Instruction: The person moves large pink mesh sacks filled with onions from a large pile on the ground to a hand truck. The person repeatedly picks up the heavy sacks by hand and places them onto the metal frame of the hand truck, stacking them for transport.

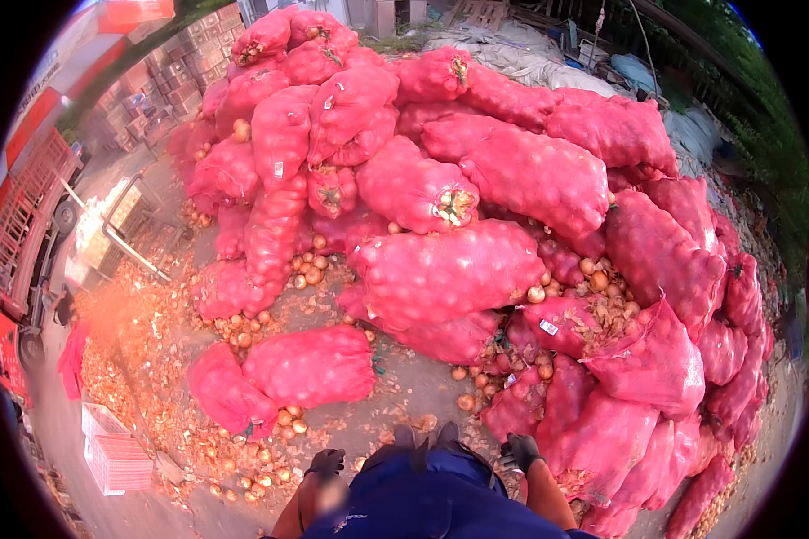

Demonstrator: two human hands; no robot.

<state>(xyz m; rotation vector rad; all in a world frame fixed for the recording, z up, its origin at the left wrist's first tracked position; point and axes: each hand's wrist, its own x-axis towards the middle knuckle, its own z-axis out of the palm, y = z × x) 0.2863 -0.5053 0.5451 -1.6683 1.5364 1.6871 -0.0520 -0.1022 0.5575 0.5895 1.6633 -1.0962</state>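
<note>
My gloved left hand [328, 463] hangs empty with slightly curled, parted fingers beside my dark blue clothing, over loose onions [261, 476] and peel. My gloved right hand [519, 451] is also empty, fingers apart, near sacks at the right; whether it touches one is unclear. Ahead rises a large heap of bulging red mesh onion sacks [445, 274], some with tufts at their ends. A sack [306, 366] lies on the ground in front of me, against a slumped one [225, 386]. Loose onions [602, 283] sit among the sacks at the right.
At the left are a red truck [27, 216], a metal trolley [130, 225], and pale plastic crates [117, 454] on ground strewn with onion skins. Stacked crates [198, 49] stand behind. Grey sheeting [530, 56] and greenery [764, 162] border the heap at the back and right.
</note>
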